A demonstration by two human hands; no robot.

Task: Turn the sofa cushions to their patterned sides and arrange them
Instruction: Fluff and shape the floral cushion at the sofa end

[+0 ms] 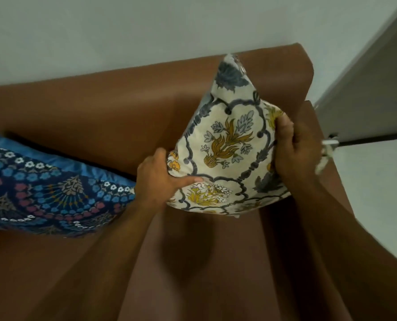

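While the brown sofa (114,100) fills most of the view, a blue patterned cushion (42,188) lies on its seat at left, pattern up. You hold the cream floral cushion (227,149) above the seat at the right end, tilted on a corner, pattern toward you. Your left hand (157,179) pinches its left edge; your right hand (294,147) clamps its right edge.

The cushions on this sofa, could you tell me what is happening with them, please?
A person holds the cream floral cushion in both hands, left hand at its lower left corner, right hand on its right edge, lifted above the brown sofa seat near the backrest, patterned side showing. The blue patterned cushion already lies on the seat to the left.
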